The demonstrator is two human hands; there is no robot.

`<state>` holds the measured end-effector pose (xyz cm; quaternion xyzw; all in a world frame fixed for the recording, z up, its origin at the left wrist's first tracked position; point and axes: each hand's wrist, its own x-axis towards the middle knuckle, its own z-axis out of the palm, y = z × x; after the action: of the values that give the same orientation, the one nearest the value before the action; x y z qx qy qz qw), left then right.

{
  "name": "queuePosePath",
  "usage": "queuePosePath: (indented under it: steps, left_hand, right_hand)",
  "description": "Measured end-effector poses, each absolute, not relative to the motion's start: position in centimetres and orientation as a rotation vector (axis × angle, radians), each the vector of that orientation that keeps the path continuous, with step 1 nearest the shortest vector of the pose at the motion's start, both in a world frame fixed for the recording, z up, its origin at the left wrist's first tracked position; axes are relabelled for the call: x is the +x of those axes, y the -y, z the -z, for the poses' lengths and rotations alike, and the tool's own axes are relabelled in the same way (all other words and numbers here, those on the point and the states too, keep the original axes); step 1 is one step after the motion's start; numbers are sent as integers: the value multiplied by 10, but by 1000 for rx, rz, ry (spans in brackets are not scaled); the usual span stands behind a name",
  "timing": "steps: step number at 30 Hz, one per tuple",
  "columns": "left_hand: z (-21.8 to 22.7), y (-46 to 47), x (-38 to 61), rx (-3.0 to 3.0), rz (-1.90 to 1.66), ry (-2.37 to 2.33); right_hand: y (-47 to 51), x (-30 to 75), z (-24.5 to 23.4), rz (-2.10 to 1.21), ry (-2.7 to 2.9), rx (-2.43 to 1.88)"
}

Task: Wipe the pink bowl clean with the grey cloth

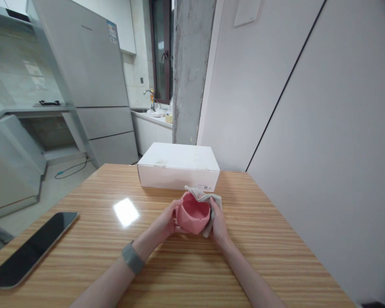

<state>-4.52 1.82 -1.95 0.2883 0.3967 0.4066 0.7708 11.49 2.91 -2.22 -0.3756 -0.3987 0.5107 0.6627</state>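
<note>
One cup (194, 221) is positioned between two hands, mouth tilted toward the near side: the left hand (167, 220) grips its left side, and the right hand (218, 222) clasps one cloth (216, 200) against its right side. The cup is over one table (269, 252), with one box (179, 175) beyond at far centre and one phone (32, 250) at left.

We wear a broad grey band (133, 258) around our left wrist (142, 247), flat and nearly even in tone along its visible side; our left forearm (107, 280) and right forearm (246, 273) are bare to the view's lower edge, and our left hand (167, 220) and right hand (219, 223) are bare too
</note>
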Motion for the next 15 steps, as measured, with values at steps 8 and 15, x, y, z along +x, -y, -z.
queuePosePath:
  steps: [8, 15]
  left_hand:
    - [11, -11, -36, 607, -1120, -625]
    - [8, -6, -39, 724, -900, -703]
  right_hand:
    - [-14, 101, 23, -963, 976, -879]
    - [-17, 111, 12, -1085, 804, -859]
